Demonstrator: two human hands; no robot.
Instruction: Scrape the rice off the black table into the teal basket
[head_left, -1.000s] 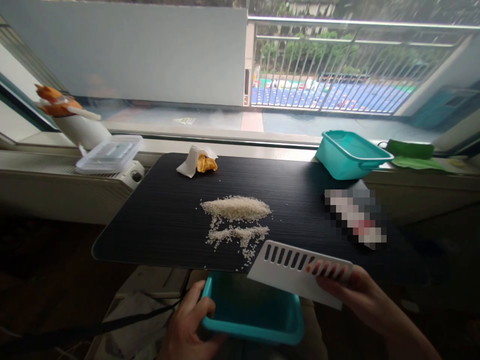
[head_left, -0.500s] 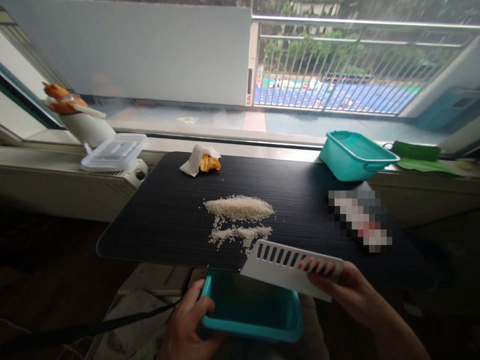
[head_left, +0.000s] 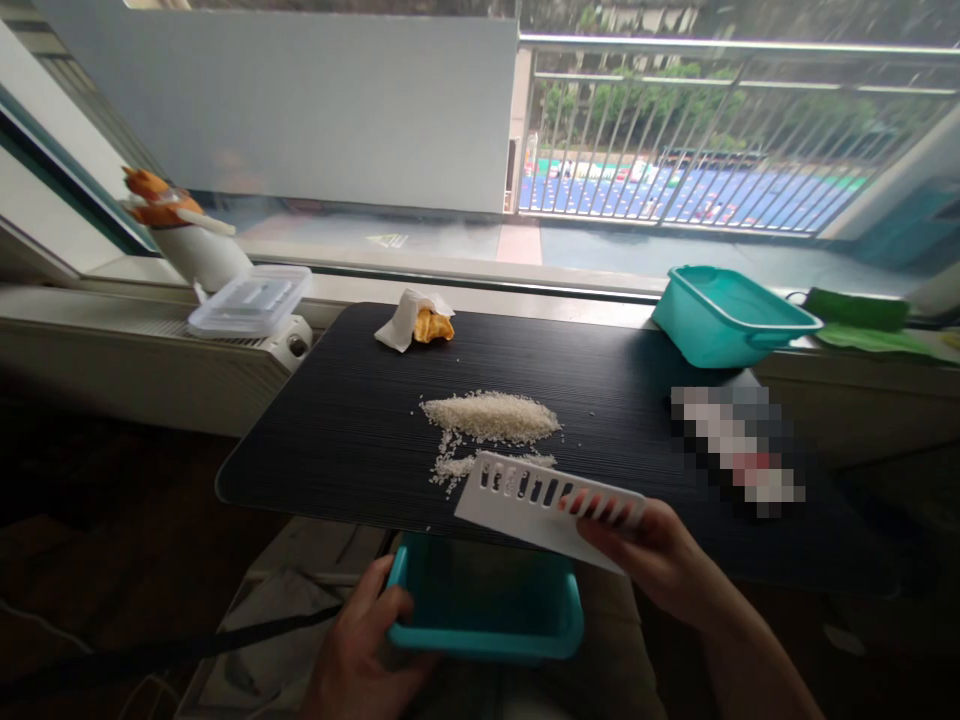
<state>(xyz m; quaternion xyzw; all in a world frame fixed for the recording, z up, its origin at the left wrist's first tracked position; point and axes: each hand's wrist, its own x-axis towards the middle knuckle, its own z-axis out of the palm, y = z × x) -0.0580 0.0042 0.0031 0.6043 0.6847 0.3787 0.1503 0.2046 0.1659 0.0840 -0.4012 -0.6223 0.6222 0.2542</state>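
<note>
My right hand [head_left: 651,560] grips a white slotted plastic scraper [head_left: 525,500], tilted just above the near edge of the black table [head_left: 337,440]. The scraper's far edge overlaps the nearer of two heaps of white rice [head_left: 491,418] lying mid-table. My left hand [head_left: 360,650] is closed on the left rim of a teal plastic tub [head_left: 487,610], held below the table's near edge.
A second teal tub [head_left: 731,315] stands at the far right. A crumpled tissue with something orange [head_left: 416,320] lies at the far edge. A clear lidded box [head_left: 251,300] and a white cup [head_left: 191,250] sit on the left sill. A blurred-out item [head_left: 739,445] lies right.
My right hand moved the scraper left and forward, from beside the table's near edge to over the nearer rice heap. The left hand still holds the tub below the edge.
</note>
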